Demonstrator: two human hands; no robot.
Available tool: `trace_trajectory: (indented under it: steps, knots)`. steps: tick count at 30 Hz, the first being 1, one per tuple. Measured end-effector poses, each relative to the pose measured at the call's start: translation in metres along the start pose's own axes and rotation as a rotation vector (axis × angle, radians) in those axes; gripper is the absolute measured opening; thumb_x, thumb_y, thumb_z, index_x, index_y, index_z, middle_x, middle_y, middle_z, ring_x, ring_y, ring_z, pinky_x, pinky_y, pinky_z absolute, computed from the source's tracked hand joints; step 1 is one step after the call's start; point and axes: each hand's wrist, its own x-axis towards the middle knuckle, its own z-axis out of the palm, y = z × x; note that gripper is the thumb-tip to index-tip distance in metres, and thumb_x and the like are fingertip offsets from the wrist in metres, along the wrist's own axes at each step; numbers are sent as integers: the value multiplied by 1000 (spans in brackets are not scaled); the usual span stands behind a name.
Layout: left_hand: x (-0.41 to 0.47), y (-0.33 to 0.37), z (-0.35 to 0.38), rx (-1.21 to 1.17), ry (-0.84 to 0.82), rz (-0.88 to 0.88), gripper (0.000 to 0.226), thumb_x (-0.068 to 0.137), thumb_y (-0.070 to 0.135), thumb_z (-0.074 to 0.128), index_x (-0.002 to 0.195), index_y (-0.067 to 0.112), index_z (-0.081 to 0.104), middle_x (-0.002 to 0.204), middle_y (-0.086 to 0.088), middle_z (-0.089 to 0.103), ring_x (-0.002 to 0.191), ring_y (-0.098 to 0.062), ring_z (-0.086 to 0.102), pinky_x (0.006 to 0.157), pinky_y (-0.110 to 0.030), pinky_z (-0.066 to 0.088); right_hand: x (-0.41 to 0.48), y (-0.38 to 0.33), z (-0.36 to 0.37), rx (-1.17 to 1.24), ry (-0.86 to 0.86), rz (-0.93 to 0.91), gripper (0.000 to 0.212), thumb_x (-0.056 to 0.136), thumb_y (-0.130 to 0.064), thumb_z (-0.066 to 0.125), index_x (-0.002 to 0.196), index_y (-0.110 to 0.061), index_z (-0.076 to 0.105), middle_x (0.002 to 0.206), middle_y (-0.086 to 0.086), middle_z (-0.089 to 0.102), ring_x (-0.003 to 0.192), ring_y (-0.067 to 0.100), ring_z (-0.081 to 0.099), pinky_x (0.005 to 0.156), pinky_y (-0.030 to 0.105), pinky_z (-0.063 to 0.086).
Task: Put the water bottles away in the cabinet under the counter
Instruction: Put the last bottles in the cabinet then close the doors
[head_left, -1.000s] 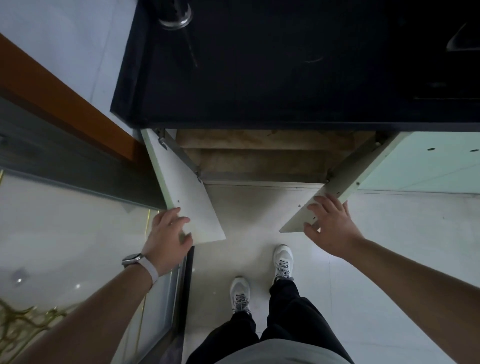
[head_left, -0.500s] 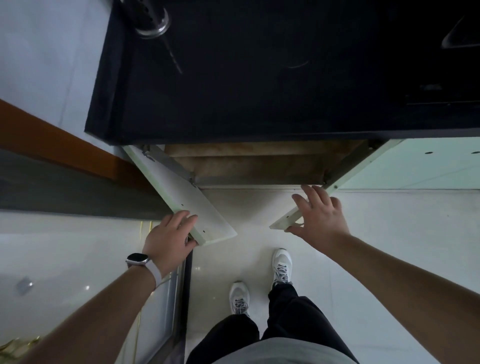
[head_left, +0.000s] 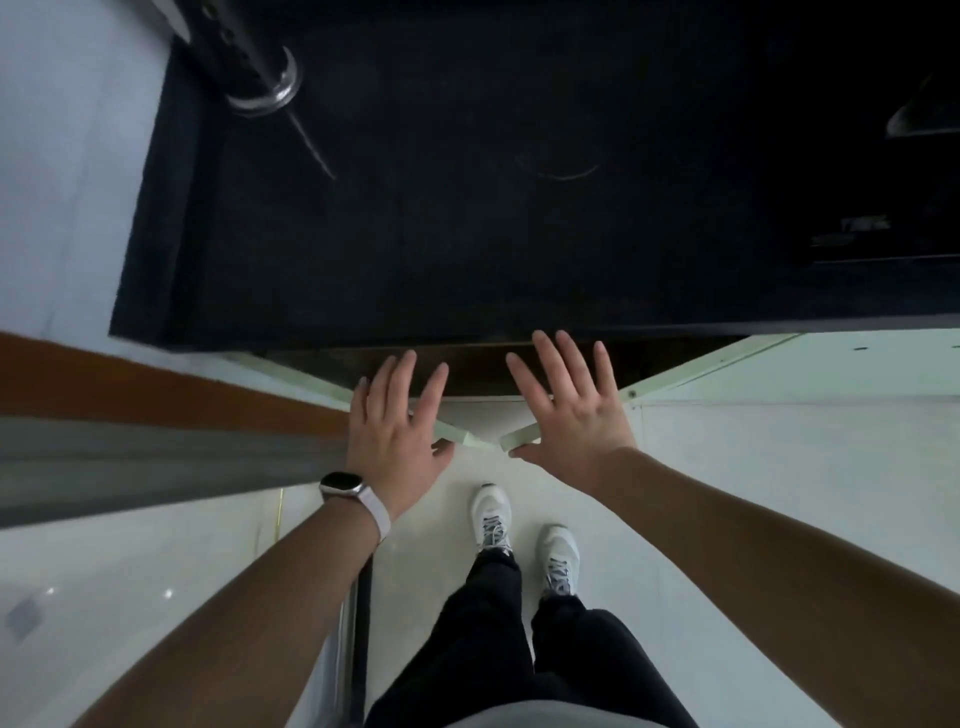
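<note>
Below the black counter (head_left: 519, 208) the cabinet's two pale green doors stand nearly closed, with a narrow gap between their free ends. My left hand (head_left: 395, 436) lies flat, fingers spread, against the left door (head_left: 452, 436). My right hand (head_left: 571, 410) presses flat on the right door (head_left: 519, 439). A dark strip of the cabinet's inside (head_left: 478, 371) shows between the hands. No water bottle is in view.
A metal post with a round base (head_left: 260, 67) stands at the counter's back left. A brown-trimmed wall and glass panel (head_left: 156, 405) run along my left. My feet in white shoes (head_left: 519, 535) stand on pale floor tiles right before the cabinet.
Both doors have swung inward from wide open to almost closed. My hands have moved toward each other and forward with the door ends. The cabinet's inside is now mostly hidden.
</note>
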Motion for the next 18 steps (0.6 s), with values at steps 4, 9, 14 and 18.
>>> trace_trajectory:
  steps: [4,9,14,18]
  knots:
    - [41,-4,8,18,49,67,102,66,43,89,150,17,37,154,-19,34,142,-40,32,115,-64,27,26,-1,0,-9,83,41,119,65,-71,73,153,-18,14,157,13,14,146,35,10,116,59,-2]
    - [85,-11,13,8,87,98,86,74,38,85,146,17,42,152,-19,42,141,-39,33,115,-64,24,52,0,2,-27,245,37,98,63,-58,80,144,-16,44,144,14,43,133,37,36,113,64,19]
    - [103,-15,15,-27,126,119,71,81,25,80,143,18,45,145,-18,51,133,-39,45,109,-61,35,71,-7,14,3,434,147,59,75,-31,73,131,-18,57,128,11,58,113,33,48,108,61,30]
    - [103,-16,16,-17,133,135,65,84,18,77,143,18,49,144,-18,53,131,-40,50,107,-61,37,79,-11,14,28,566,231,41,78,-20,69,119,-19,66,118,9,65,103,31,55,103,57,36]
